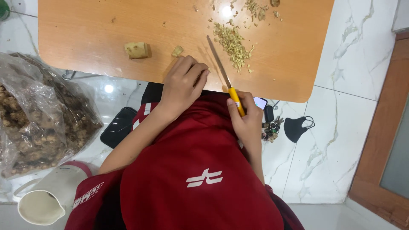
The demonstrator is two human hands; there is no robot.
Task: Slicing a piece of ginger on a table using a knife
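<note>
Chopping step in hand, judging by the layout: ginger-like root being cut down to mince on the wooden table (85,38), which fills the top of the frame.

Far left: clear plastic bag (38,115) of knobbly brown roots on the floor, white jug (47,196) below it at lower left. Not touched.

Upper centre-left: a squarish cut chunk (137,50) lies alone on the table, a smaller offcut (177,51) just right of it.

Centre: left hand (183,83) at the table's near edge, fingers curled down and bunched, seemingly pinning a small piece; the piece itself is hidden under the fingers, so can't confirm.

Right of it: right hand (245,119) closed around the yellow handle of a knife (223,72), below the table edge. Blade angles up-left, tip beside the pile of minced bits (233,44).

Next cut calls for, I'd say, blade close along the left fingertips, knuckles kept tucked.

Far right on the floor: keys (270,127), black face mask (298,127).
</note>
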